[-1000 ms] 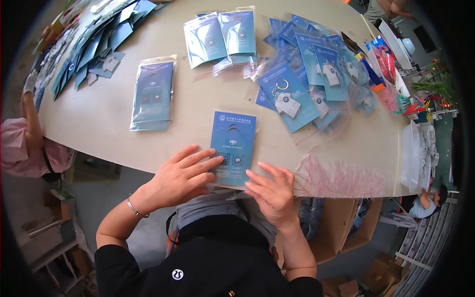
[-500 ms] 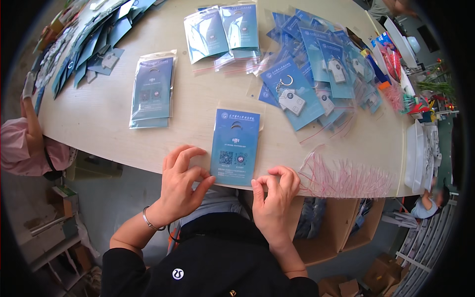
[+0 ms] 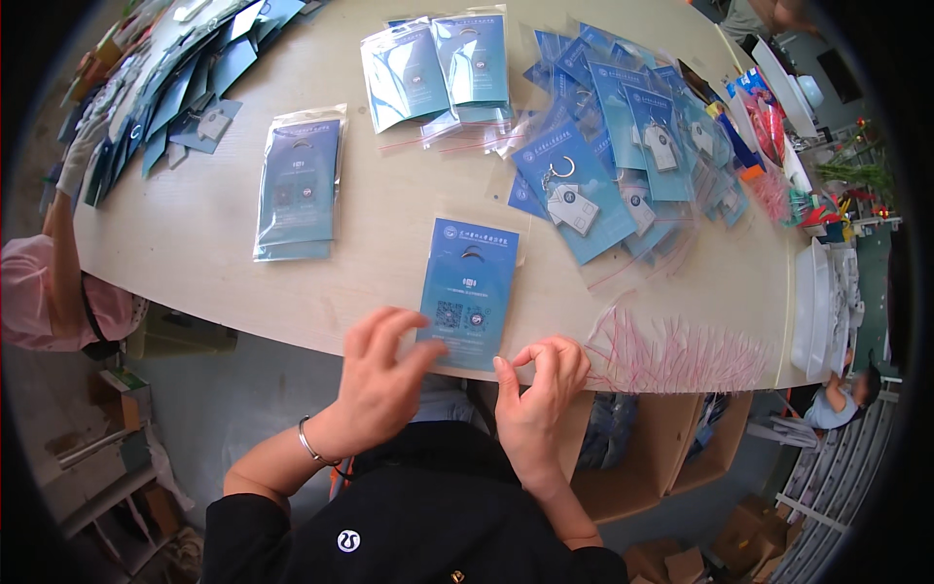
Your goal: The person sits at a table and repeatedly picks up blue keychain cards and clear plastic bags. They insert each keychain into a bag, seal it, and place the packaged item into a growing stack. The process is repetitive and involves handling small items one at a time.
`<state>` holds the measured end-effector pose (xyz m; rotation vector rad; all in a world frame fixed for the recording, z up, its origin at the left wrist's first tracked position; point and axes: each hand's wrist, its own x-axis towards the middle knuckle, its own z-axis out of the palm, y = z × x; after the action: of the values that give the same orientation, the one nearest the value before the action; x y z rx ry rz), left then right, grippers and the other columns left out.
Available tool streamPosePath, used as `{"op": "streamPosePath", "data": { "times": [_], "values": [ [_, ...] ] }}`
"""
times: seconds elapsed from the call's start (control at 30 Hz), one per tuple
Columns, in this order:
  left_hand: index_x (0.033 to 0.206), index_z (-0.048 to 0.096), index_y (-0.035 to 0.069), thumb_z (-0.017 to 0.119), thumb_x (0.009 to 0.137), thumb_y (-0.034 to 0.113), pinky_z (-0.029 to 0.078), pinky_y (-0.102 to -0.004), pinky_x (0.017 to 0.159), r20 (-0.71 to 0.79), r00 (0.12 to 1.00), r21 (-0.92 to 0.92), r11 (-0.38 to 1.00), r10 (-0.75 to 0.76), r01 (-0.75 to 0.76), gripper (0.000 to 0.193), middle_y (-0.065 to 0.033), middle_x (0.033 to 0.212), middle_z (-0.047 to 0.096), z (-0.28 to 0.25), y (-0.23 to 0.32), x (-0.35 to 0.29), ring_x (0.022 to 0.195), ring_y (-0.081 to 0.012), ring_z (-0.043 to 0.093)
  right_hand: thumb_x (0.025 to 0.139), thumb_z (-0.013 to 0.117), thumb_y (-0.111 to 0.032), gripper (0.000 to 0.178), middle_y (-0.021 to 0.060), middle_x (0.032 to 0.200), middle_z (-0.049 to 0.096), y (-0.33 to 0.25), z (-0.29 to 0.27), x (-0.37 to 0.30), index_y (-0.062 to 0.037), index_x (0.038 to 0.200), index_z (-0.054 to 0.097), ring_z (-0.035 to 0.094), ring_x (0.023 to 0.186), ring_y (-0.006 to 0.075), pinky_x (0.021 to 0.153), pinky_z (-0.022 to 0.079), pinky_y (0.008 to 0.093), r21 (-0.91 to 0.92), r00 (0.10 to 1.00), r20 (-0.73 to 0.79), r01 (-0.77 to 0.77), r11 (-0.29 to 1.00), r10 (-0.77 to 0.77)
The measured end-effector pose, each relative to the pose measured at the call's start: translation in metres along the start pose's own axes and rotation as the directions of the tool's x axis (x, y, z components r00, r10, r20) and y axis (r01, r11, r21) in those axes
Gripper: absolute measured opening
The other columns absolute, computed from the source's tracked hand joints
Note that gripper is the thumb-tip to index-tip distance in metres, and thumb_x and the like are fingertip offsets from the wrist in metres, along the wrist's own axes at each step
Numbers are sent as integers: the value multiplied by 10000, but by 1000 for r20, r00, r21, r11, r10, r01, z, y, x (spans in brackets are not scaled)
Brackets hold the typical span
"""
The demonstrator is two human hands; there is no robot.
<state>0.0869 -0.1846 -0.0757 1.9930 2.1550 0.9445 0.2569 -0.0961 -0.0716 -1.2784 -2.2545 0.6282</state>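
Note:
A blue card point(image 3: 467, 282) in a clear plastic bag lies at the table's near edge, with printed codes and a hanging slot. My left hand point(image 3: 384, 375) hovers over its lower left corner, fingers bent and apart, slightly blurred, holding nothing. At the lower right corner, my right hand point(image 3: 540, 389) pinches the edge of the bagged card between thumb and forefinger; its other fingers are curled. Further left lies a small stack of bagged cards point(image 3: 300, 190). Beyond are more bagged cards point(image 3: 404, 78), and to the right a heap of bagged cards with shirt-shaped keychains point(image 3: 574, 206).
A fringe of clear plastic bags with red lines point(image 3: 681, 350) lies along the near right edge. Far left, a co-worker's gloved hand point(image 3: 78, 161) is beside a pile of blue cards point(image 3: 195, 88). Open cardboard boxes point(image 3: 632, 457) stand below the table; white trays point(image 3: 822, 302) are at right.
My left hand has lifted from the card's left edge and shifted right over its lower corner. The card has turned slightly clockwise. My right hand has barely moved. The co-worker's gloved hand has reached toward the pile.

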Motion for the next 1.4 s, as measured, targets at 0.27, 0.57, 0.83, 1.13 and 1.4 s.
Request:
{"op": "streamPosePath", "data": {
  "times": [0.27,0.57,0.83,1.13,1.4],
  "values": [
    [1452,401,134,546,895,192,294,-418,1131,358,901,103,949,244,-298,578,-104,1521,360,8,9,5,1407,-261,343,804,665,-48,206,127,1078,552,-9,-22,40,-47,990,576,497,1111,318,933,362,455,30,976,121,177,984,-179],
    [1109,713,176,657,842,146,494,-392,957,-129,928,282,910,349,-303,274,-99,1174,672,-57,-40,-14,1111,-276,634,935,560,-268,526,180,1455,427,-33,80,192,19,1365,465,353,1382,323,1151,239,462,-151,751,267,651,744,-603],
    [1398,462,84,589,840,51,236,-465,1157,80,992,409,911,-94,54,572,-152,1478,402,-60,-91,36,1407,-328,319,878,638,-286,605,167,1434,449,-33,36,79,33,1362,463,408,1324,319,1094,317,457,-80,748,344,626,776,-568],
    [1472,392,188,550,933,345,188,-468,1171,355,922,157,962,155,-222,583,-106,1549,311,-10,-47,59,1440,-315,253,782,663,34,168,120,1009,634,-1,-8,22,5,947,673,619,879,296,751,512,365,196,929,37,353,915,-367],
    [1474,386,171,587,896,279,171,-464,1178,403,905,139,968,136,-207,622,-113,1558,292,-11,-41,66,1450,-323,225,786,670,-33,85,102,870,536,2,-2,59,-22,855,621,541,866,280,751,456,386,110,901,158,389,914,-403]
  ]
}}
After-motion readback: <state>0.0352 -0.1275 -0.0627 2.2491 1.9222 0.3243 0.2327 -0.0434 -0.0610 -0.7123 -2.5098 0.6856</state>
